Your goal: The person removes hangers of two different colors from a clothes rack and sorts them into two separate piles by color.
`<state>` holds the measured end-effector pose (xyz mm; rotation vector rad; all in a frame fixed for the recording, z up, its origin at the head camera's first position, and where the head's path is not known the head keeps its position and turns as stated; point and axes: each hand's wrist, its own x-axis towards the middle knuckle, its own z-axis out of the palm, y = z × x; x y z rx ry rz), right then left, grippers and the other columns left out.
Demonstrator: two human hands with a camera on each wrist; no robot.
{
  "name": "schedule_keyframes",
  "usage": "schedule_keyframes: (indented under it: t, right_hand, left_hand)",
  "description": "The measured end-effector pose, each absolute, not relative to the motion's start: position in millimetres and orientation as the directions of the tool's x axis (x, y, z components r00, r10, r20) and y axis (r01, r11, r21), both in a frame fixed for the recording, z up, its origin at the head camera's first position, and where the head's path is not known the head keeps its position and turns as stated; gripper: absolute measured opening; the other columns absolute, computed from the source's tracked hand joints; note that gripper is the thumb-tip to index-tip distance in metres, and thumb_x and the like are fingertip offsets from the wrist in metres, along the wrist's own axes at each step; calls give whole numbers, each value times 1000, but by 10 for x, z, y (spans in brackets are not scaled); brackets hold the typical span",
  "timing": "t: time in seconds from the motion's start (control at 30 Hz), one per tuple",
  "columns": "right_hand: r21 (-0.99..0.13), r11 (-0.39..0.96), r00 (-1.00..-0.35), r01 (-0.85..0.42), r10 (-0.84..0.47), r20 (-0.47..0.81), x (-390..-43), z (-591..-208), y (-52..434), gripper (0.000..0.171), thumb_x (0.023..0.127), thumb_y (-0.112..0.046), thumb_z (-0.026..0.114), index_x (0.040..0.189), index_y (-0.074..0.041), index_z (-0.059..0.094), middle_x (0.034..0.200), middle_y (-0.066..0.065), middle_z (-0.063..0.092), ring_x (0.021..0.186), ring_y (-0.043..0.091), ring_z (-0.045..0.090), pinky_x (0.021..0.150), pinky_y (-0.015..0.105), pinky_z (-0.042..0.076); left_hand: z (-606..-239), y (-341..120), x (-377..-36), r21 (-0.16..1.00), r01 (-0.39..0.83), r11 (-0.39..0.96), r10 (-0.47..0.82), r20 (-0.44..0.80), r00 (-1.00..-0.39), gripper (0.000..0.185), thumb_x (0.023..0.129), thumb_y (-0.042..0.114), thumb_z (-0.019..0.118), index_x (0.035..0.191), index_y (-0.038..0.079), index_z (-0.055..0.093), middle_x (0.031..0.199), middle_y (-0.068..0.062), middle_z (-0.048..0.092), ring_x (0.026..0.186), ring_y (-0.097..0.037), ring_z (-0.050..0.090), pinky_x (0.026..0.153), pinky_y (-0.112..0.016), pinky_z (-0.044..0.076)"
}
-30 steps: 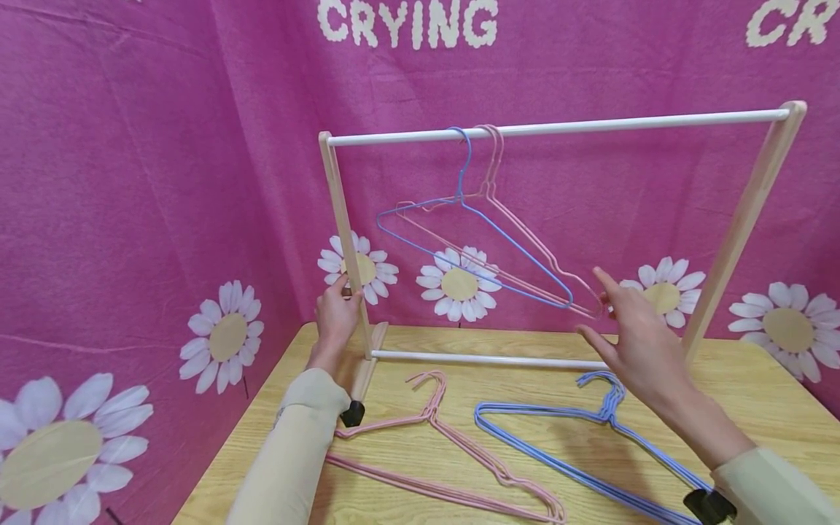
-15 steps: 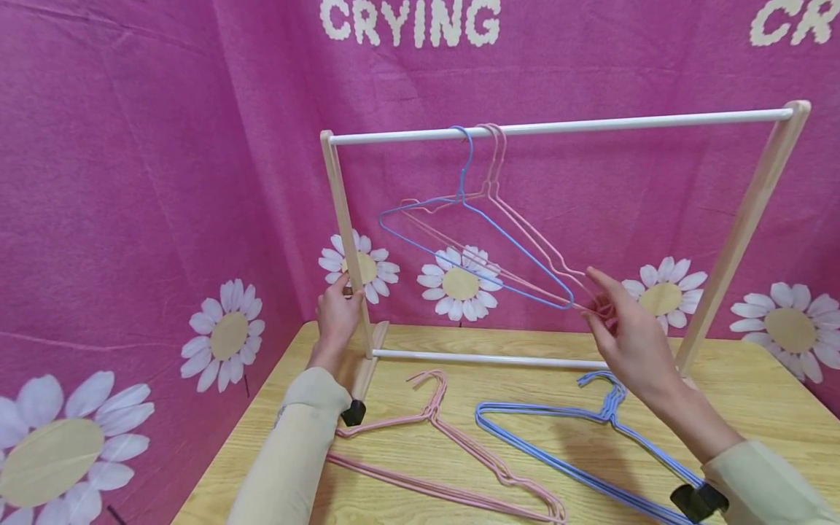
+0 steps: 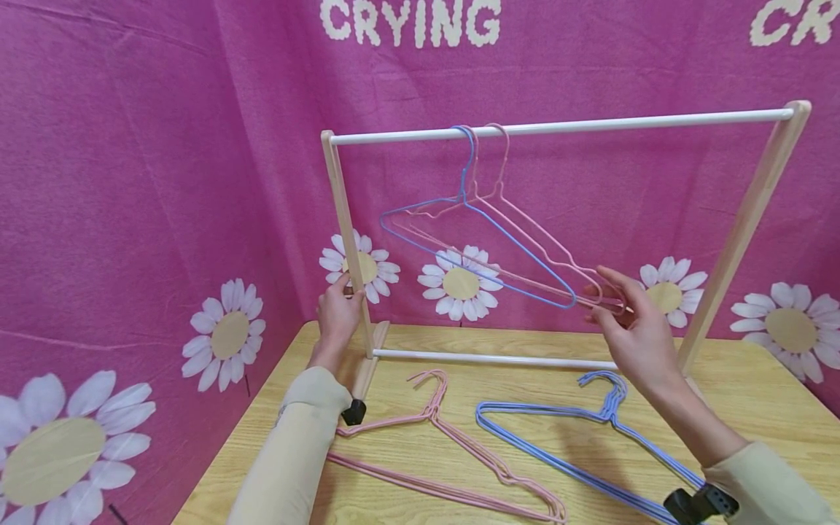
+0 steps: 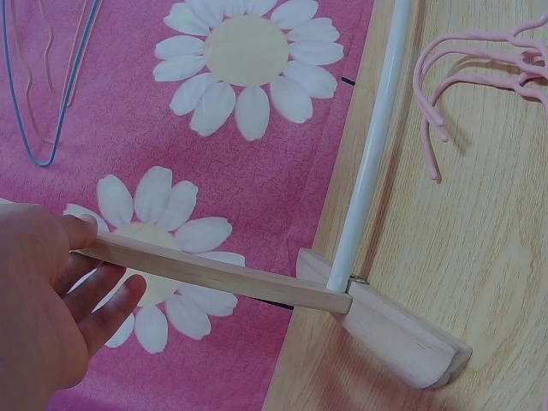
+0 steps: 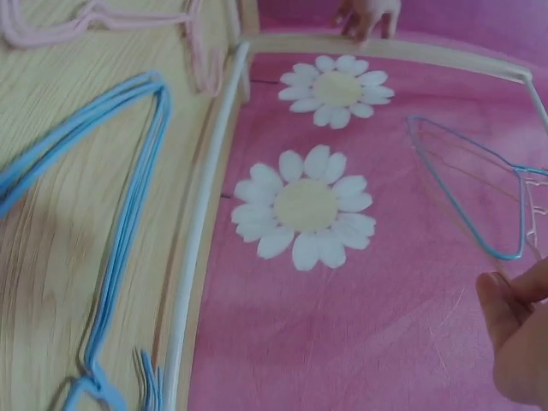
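My left hand (image 3: 337,313) holds the left wooden post (image 3: 339,189) of a small clothes rack. In the left wrist view, the thumb and fingers of that hand lie around the post. From the rack's white top bar (image 3: 623,124) hang one blue hanger (image 3: 518,245) and two pink hangers. With thumb and fingers, my right hand (image 3: 639,343) pinches the right-hand pink hanger (image 3: 534,227) near its lower right corner. The other pink hanger (image 3: 512,224) hangs between it and the blue one, its corner near my fingertips. My fingers partly hide the held corner.
On the wooden table (image 3: 741,379) lie a stack of pink hangers (image 3: 469,446) at front left and a stack of blue hangers (image 3: 545,445) to its right. A white lower bar (image 3: 492,359) spans the rack. Pink flowered cloth (image 3: 590,65) surrounds the table.
My right hand has closed on the pink hangers' corner and shifted slightly right. The two pink hangers, close together before, now hang apart along the bar. My left hand stays on the post.
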<state>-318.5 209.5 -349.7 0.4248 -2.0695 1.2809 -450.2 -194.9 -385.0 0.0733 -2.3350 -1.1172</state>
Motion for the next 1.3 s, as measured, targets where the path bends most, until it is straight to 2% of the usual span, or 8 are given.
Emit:
schedule_keyframes:
  t: [0.1, 0.17, 0.27, 0.47, 0.53, 0.73, 0.97, 1.3]
  right_hand:
    - [-560, 548, -653, -621, 33, 756, -3211, -3528, 2100, 58, 89, 12, 57, 144, -7, 51, 109, 14, 72, 89, -16, 62, 75, 5, 49]
    - [-469, 603, -588, -646, -2, 809, -3236, -3549, 2104, 62, 86, 16, 59, 143, -7, 53, 104, 20, 72, 91, -19, 58, 76, 2, 46]
    - [-383, 647, -530, -659, -39, 847, -3263, -3559, 2114, 64, 82, 19, 61, 142, -5, 54, 96, 17, 73, 91, -21, 56, 77, 0, 44]
    - [-337, 692, -523, -639, -70, 849, -3266, -3532, 2156, 64, 79, 19, 65, 139, 0, 52, 93, 16, 71, 87, -20, 52, 76, -2, 42]
    - [-297, 731, -511, -615, -82, 856, -3266, -3524, 2175, 66, 78, 18, 67, 139, 0, 53, 92, 15, 70, 85, -13, 55, 76, -1, 42]
    - [-120, 826, -428, -551, -157, 890, -3268, -3517, 2224, 72, 73, 13, 78, 139, -3, 55, 81, 10, 67, 69, 21, 65, 65, 13, 47]
    - [3, 866, -387, -500, -227, 893, -3249, -3516, 2262, 74, 72, 7, 82, 140, -2, 54, 82, 10, 63, 66, 21, 66, 54, 38, 52]
    - [6, 858, -344, -514, -212, 915, -3238, -3511, 2353, 67, 75, 7, 75, 138, 0, 53, 84, 15, 62, 67, 27, 63, 57, 44, 51]
  left_hand:
    - [-3850, -1952, -4503, 743, 180, 644, -272, 443, -854, 32, 94, 16, 64, 126, 15, 66, 108, -15, 75, 101, -33, 71, 93, -53, 47]
    - [-3852, -1955, -4503, 746, 181, 641, -270, 440, -857, 34, 94, 16, 63, 128, 15, 65, 109, -16, 75, 101, -34, 71, 93, -53, 47]
    - [-3852, -1955, -4502, 746, 182, 641, -268, 440, -857, 35, 94, 16, 63, 129, 15, 65, 109, -16, 75, 101, -34, 71, 94, -53, 47]
    - [-3843, -1954, -4500, 742, 186, 644, -267, 445, -855, 32, 94, 16, 63, 126, 15, 66, 108, -16, 75, 101, -35, 71, 92, -53, 47]
    - [-3842, -1953, -4501, 742, 186, 644, -268, 445, -854, 31, 94, 16, 63, 125, 15, 66, 108, -15, 75, 101, -35, 71, 92, -53, 47]
    - [-3849, -1947, -4503, 749, 177, 638, -271, 435, -859, 33, 95, 17, 63, 128, 16, 66, 108, -15, 75, 99, -34, 71, 92, -52, 48]
    - [-3866, -1955, -4515, 739, 182, 649, -269, 446, -854, 33, 94, 17, 63, 127, 15, 66, 106, -15, 75, 99, -34, 71, 92, -53, 48]
    - [-3860, -1954, -4512, 745, 178, 643, -270, 437, -858, 33, 95, 17, 63, 128, 16, 65, 107, -15, 75, 98, -34, 72, 92, -52, 49]
